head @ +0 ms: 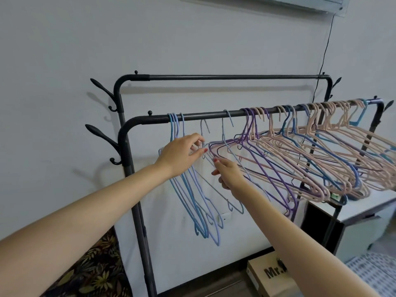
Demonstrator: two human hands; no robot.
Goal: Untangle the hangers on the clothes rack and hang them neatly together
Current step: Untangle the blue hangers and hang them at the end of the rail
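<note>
Both arms were out at the rack (132, 133), working the front rail (205, 116). The left hand (179, 154) pinched a pale hanger (211, 183) at its neck, fingers closed on the wire, its hook off the rail just above the knuckles. Behind that hand and hanging below it, the blue hangers (192, 202) sat hooked on the rail, close together. The right hand (229, 173) was just right of and below the left, fingers curled on the wire of a purple hanger (276, 179). Right of that hand ran the tangle (325, 155): pink, purple and blue hangers, tilted and crossed over each other along the rail. Below the right forearm sat a box (265, 275).
</note>
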